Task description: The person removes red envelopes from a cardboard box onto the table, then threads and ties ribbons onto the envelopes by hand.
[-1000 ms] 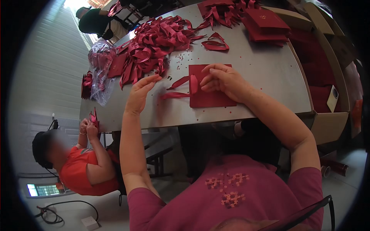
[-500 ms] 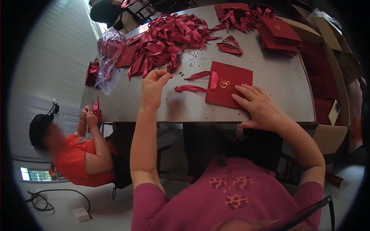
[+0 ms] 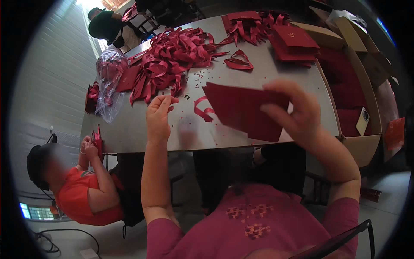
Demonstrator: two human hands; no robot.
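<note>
A red paper bag (image 3: 246, 110) is tilted up off the metal table, its right edge between the thumb and fingers of my right hand (image 3: 297, 108). From the bag's left side a pink-red ribbon handle (image 3: 203, 108) loops out over the table. My left hand (image 3: 159, 114) is raised near the table's front edge, left of the bag, thumb and fingertips pinched together. Whatever lies between those fingertips is too small to make out. Just beyond them lies a big heap of red ribbons (image 3: 177, 54).
Red bags (image 3: 295, 41) are stacked at the back right of the metal table (image 3: 267, 75). A loose ribbon (image 3: 238, 60) and small red dots lie mid-table. On the right, a cardboard box (image 3: 366, 149) holds a phone (image 3: 362, 121). A co-worker in orange (image 3: 92, 196) sits at left.
The bag lay flat with my right hand spread on its gold print; now that hand grips its edge and has lifted it. My left hand stays pinched. The whole view has shifted.
</note>
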